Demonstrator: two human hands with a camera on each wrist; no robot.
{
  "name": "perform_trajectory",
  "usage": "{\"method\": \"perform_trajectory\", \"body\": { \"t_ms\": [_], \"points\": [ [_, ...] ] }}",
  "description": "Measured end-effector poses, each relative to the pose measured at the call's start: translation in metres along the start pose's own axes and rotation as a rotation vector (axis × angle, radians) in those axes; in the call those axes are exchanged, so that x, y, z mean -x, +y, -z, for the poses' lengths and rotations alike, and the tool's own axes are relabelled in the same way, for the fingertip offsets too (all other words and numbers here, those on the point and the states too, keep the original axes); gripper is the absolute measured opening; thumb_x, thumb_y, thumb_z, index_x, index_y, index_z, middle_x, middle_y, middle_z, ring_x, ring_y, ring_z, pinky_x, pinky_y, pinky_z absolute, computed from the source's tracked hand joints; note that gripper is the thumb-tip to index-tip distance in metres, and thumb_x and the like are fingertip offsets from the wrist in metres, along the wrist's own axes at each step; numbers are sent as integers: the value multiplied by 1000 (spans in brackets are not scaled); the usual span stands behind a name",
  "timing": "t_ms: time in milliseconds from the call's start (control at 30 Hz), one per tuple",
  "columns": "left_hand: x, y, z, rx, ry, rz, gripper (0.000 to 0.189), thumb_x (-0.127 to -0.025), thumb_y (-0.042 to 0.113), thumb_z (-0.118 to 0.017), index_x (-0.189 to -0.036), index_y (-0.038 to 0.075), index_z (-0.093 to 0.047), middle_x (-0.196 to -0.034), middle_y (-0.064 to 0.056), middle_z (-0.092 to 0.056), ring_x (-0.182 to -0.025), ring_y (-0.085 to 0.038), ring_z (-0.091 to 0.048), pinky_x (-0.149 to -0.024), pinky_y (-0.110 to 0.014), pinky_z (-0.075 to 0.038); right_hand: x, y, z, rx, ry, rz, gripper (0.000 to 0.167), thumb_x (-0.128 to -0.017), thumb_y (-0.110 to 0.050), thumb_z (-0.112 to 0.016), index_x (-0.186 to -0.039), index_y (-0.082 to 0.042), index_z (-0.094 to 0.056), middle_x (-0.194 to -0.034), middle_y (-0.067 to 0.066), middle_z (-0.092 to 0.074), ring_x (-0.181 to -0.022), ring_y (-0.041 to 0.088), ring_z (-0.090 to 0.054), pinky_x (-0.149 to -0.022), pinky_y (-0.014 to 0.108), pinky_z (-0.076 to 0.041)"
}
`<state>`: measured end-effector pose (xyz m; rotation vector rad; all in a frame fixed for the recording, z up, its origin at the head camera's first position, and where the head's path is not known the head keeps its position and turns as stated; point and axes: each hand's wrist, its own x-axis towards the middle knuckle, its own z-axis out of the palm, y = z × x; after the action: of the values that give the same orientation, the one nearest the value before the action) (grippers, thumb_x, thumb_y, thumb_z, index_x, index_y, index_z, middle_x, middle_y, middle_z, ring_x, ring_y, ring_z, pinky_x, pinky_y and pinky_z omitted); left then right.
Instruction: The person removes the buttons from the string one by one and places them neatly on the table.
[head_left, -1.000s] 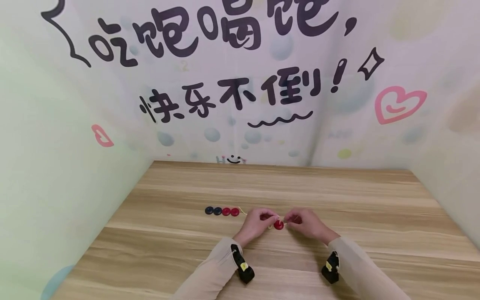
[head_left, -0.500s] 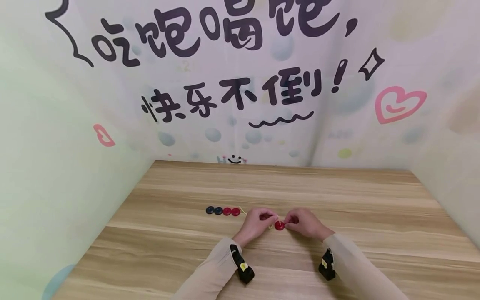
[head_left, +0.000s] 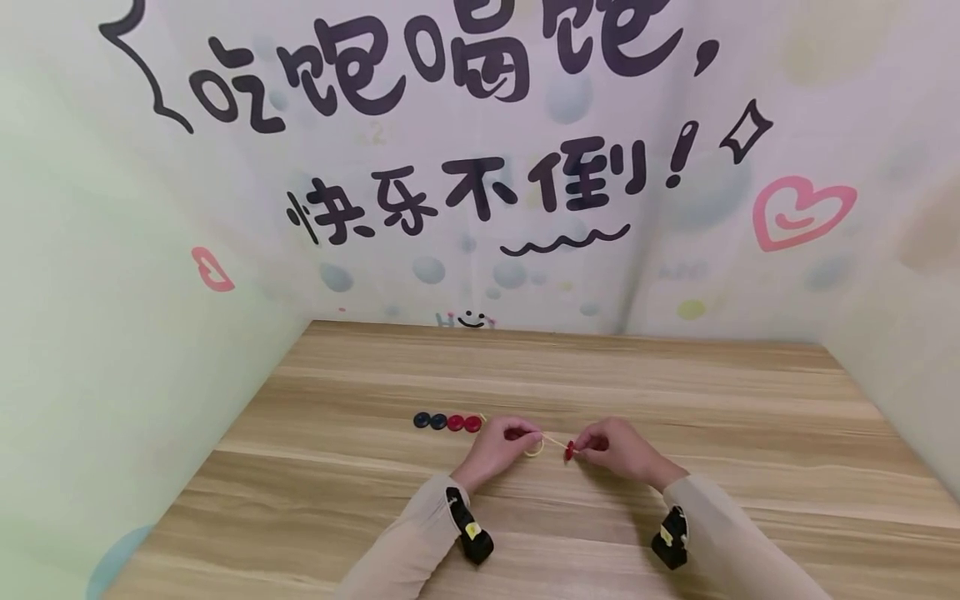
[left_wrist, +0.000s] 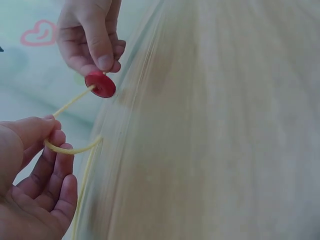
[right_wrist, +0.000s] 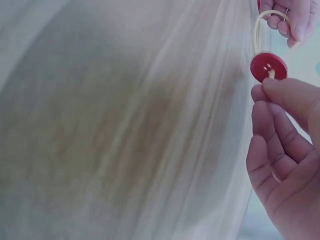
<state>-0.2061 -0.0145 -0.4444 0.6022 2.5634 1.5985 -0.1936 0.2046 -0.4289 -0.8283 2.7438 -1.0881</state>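
Note:
A round red button [head_left: 569, 451] hangs tilted between the two hands, threaded on a yellow cord [head_left: 555, 441]. My left hand [head_left: 498, 446] pinches the cord to the left of the button between thumb and forefinger; a loop of it droops below the fingers in the left wrist view. With thumb and forefinger my right hand [head_left: 618, 447] pinches the short cord end coming out of a hole in the button [right_wrist: 269, 67], fingertips right at the button's rim. Its other fingers curl loosely. The cord between left hand and button is stretched straight.
Left of the left hand, two dark blue buttons [head_left: 431, 421] and two red buttons [head_left: 464, 423] lie in a row on the wooden table [head_left: 360, 500], cord beside the last red one. A printed cloth wall [head_left: 525, 292] closes off the table's back.
The right hand first closed in on the button, then moved slightly right. The left hand shifted left. The button turned from lying flat to edge-on, and the cord between them straightened.

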Motion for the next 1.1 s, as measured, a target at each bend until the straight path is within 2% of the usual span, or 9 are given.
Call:
{"method": "perform_trajectory", "body": {
  "t_ms": [233,367,500,700,800,900,1100],
  "points": [
    [0,-3,4,16,-32,10,12,-81,17,-64,-83,6,-69,-78,1,-64,-66,-3,-51,-60,-18,-43,0,-3,2,44,29,-8,7,-81,-4,-61,-79,-7,-67,-73,-3,-62,-63,1,-46,-55,19,-41],
    [0,-4,5,14,-73,6,13,-80,16,-65,-86,5,-69,-81,-1,-65,-68,-4,-53,-62,-19,-44,1,-5,3,19,70,-31,9,-84,-7,-58,-79,-10,-64,-74,-5,-60,-66,4,-49,-59,21,-43],
    [0,-4,3,30,-143,5,17,-80,16,-65,-93,5,-67,-87,-3,-65,-77,-9,-58,-69,-20,-45,1,-8,5,-43,88,-44,9,-86,-11,-56,-82,-10,-64,-79,-3,-62,-71,7,-53,-63,23,-45],
    [-2,1,-4,128,-239,-34,32,-81,12,-65,-109,-1,-59,-101,-12,-62,-91,-21,-59,-77,-23,-46,3,-12,4,-146,88,-71,11,-87,-14,-57,-86,-6,-64,-82,1,-63,-73,10,-55,-65,24,-46],
    [-3,3,-9,163,-275,-42,40,-80,11,-65,-117,-1,-53,-107,-13,-60,-95,-22,-58,-79,-22,-45,2,-16,4,-169,87,-59,11,-86,-14,-57,-87,-4,-63,-83,4,-63,-74,12,-56,-65,24,-46],
    [-3,5,-12,173,-280,-39,44,-80,13,-66,-120,0,-51,-108,-11,-59,-95,-18,-57,-79,-21,-45,2,-20,2,-183,81,-47,10,-86,-12,-57,-87,-3,-63,-84,4,-63,-75,12,-56,-66,24,-46],
    [-2,7,-14,181,-223,-26,37,-80,13,-65,-113,-1,-54,-99,-8,-61,-88,-13,-58,-76,-20,-45,0,-21,-1,-194,72,-39,10,-87,-10,-56,-88,-4,-63,-85,3,-63,-78,12,-56,-68,24,-47]
  ]
}}
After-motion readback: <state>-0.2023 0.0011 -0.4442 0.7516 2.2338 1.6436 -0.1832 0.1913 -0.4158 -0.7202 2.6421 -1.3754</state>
